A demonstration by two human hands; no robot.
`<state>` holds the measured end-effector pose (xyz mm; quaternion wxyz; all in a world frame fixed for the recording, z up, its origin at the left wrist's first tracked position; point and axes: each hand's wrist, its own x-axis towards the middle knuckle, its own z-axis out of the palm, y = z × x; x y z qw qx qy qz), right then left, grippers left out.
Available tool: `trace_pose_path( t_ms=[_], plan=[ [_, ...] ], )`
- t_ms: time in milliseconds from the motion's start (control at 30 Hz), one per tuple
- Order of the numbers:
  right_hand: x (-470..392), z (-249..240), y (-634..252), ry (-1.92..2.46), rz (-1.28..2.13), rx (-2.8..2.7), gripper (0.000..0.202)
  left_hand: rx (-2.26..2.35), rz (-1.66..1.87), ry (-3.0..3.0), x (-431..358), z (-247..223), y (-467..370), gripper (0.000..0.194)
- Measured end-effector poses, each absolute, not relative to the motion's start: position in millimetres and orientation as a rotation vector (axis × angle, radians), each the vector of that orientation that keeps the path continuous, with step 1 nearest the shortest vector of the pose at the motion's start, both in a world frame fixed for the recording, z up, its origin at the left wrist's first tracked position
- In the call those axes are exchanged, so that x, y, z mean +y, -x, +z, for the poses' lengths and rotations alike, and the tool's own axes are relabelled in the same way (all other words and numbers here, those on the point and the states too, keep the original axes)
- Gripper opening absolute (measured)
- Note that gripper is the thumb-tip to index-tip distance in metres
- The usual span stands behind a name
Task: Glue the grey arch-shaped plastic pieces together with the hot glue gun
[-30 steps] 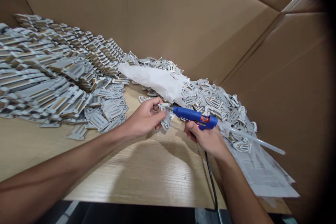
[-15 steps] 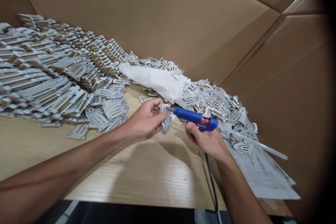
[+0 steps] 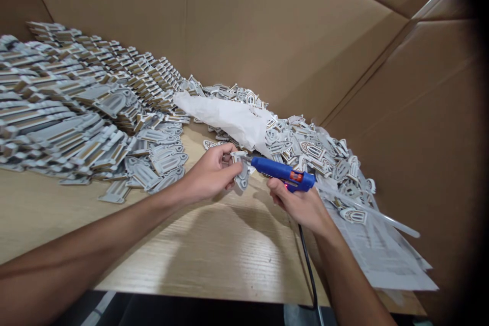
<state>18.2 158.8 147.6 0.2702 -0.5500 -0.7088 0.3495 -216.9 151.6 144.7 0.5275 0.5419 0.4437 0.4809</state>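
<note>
Pinched in the fingers of my left hand (image 3: 214, 172) is a small grey-white arch-shaped cutout piece (image 3: 241, 179), its pointed end tilted down. My right hand (image 3: 300, 204) grips a blue hot glue gun (image 3: 280, 170) by its handle. The gun's nozzle meets the upper part of the piece, though my fingers partly hide the contact. A long clear glue stick (image 3: 382, 215) sticks out of the gun's back, and a red light glows near the trigger. From the handle a black cord (image 3: 307, 260) runs down over the table edge.
Stacked rows of similar arch pieces (image 3: 76, 112) cover the table's left side. Loose arch pieces (image 3: 305, 145) are heaped at the back right. White paper (image 3: 229, 114) lies among them, with more sheets (image 3: 389, 265) at right. Cardboard walls (image 3: 275, 35) surround the wooden table (image 3: 214, 265).
The glue gun and my right hand have shifted slightly left, bringing the nozzle further over the arch piece. My left hand has stayed almost still.
</note>
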Motion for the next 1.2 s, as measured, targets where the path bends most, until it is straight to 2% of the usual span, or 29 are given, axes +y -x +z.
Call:
trace_pose_path(
  t_ms=[300,467,567,833,1000,1200],
  plan=[
    [151.0,155.2,-3.9,1.356,0.873,-1.986,0.049,1.183,1.205,-1.474,150.1,136.4,221.9,0.014],
    [143.9,146.9,4.9,1.138,0.443,-2.037,0.046,1.128,1.136,-1.294,153.2,131.2,217.5,0.007],
    [140.9,146.0,3.9,1.184,0.341,-1.893,0.042,1.142,1.141,-1.253,154.7,132.3,217.5,0.008],
    [157.4,150.5,-15.4,1.383,0.425,-1.740,0.055,1.551,1.662,-1.020,166.1,157.5,250.1,0.012],
    [161.8,146.8,-14.4,1.328,0.461,-1.747,0.054,1.551,1.945,-0.621,181.7,167.9,270.4,0.027],
    [165.3,145.1,-12.7,1.325,0.449,-1.783,0.056,1.477,2.176,-0.488,194.7,170.4,288.2,0.027]
  ],
)
